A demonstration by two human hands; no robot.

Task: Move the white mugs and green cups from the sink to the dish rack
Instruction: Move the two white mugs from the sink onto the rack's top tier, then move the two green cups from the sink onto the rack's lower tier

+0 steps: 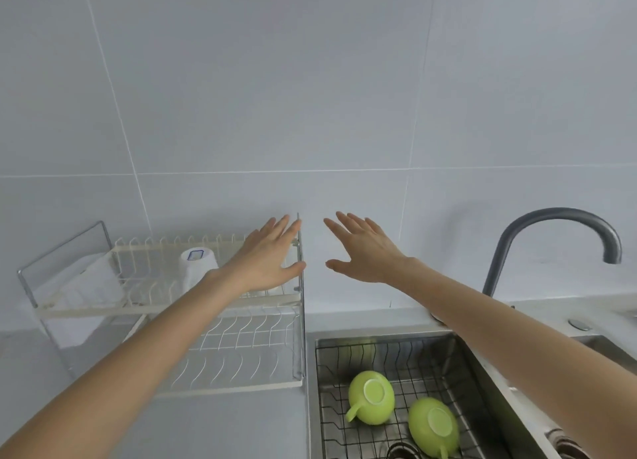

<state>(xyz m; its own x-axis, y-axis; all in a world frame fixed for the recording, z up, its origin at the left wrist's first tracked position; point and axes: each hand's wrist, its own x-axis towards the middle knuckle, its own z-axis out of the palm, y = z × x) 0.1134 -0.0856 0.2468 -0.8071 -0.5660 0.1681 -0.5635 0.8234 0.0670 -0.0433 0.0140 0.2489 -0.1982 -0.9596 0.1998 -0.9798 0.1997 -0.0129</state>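
Both my left hand and right hand spread empty; white mug bore an unreadable blue label; green cups lay upturned.

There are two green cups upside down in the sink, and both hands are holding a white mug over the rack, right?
Not quite. The head view shows both hands empty: the left hand and right hand are spread open, holding nothing. A white mug already sits on the dish rack. The two green cups do lie upside down in the sink.

No readable text anywhere. Only a blue-outlined label on the base of the upturned white mug, too blurred to read.
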